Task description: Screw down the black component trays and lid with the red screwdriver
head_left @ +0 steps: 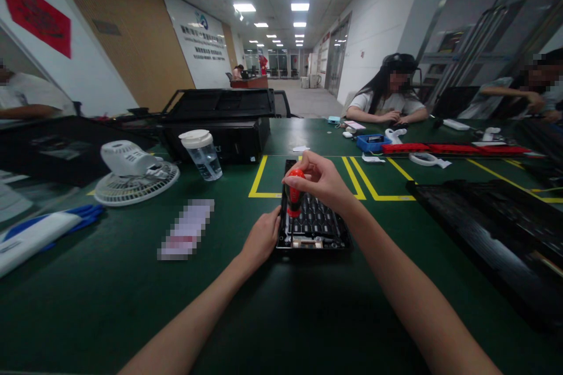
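Observation:
A black electronic unit (pixel 317 224) with rows of small parts lies on the green table (pixel 281 304) in front of me. My right hand (pixel 319 179) is closed round the top of a red and black screwdriver (pixel 294 196), which stands upright with its tip down in the unit's near left part. My left hand (pixel 263 239) is curled against the unit's left edge, touching it; its fingertips are hidden.
A white desk fan (pixel 132 173) and a clear lidded cup (pixel 203 155) stand at the left, before a black machine (pixel 220 120). Black trays (pixel 492 228) lie at the right. Yellow tape lines (pixel 365 179) cross the table. Other people sit at the far side.

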`<state>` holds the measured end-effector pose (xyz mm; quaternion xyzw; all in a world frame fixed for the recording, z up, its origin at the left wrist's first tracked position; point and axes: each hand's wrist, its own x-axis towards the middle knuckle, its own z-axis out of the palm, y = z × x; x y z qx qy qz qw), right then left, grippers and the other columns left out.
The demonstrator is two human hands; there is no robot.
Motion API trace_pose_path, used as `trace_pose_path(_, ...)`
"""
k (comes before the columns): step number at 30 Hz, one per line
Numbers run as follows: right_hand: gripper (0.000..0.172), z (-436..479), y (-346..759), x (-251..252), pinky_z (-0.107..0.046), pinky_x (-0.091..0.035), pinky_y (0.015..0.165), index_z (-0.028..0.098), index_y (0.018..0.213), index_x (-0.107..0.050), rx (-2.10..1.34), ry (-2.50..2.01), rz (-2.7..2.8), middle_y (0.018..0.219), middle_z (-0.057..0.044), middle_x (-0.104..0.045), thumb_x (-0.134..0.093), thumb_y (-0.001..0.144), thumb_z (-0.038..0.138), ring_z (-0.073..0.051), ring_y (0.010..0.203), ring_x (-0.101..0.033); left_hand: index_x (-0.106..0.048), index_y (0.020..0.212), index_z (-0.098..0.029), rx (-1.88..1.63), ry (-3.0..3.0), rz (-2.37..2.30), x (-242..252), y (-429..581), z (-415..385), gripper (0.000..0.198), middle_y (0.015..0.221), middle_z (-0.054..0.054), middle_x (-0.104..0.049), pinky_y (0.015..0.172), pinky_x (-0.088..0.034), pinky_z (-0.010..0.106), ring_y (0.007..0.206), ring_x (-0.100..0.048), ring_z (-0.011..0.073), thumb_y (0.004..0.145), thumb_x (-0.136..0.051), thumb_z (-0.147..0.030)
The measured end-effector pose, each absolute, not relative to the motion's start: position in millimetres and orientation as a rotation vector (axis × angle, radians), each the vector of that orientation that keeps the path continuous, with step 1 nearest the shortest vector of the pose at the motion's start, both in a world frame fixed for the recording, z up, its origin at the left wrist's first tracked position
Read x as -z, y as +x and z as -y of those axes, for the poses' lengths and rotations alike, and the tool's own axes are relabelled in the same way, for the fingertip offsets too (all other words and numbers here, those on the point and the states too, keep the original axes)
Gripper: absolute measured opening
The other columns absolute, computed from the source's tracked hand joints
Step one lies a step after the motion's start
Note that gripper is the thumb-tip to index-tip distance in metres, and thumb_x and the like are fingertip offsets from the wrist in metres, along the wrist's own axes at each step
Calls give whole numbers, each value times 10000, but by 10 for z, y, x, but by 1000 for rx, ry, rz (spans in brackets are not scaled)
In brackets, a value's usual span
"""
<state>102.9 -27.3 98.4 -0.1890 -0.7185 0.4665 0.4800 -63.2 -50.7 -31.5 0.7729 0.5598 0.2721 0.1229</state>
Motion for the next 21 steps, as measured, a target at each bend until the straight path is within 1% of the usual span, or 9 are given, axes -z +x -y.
trace_pose_path(8,329,286,1023,-983,-217,-458,569,173,709,-414,-1120,-484,1743,697,24,-545,-710,648,304,-83,612,-542,-467,1210,-172,-803,2255,-1636,331,-640,502,357,967,87,-621,778,-443,326,864,-574,195,917,-274,-235)
trace_pose_path(14,349,286,1007,-972,-215,-446,563,172,713,-419,-1047,-512,1743,702,24,-540,-725,625,315,-84,616,-541,-471,1206,-157,-796,2259,-1644,311,-633,514,358,944,92,-626,774,-442,331,852,-574,200,918,-274,-240)
trace_pose_path(21,361,267,990,-949,-208,-426,537,175,746,-425,-1021,-521,1744,682,31,-532,-729,619,324,-81,593,-526,-487,1184,-157,-804,2252,-1628,315,-635,508,348,987,94,-620,809,-435,333,887,-572,196,917,-273,-220)
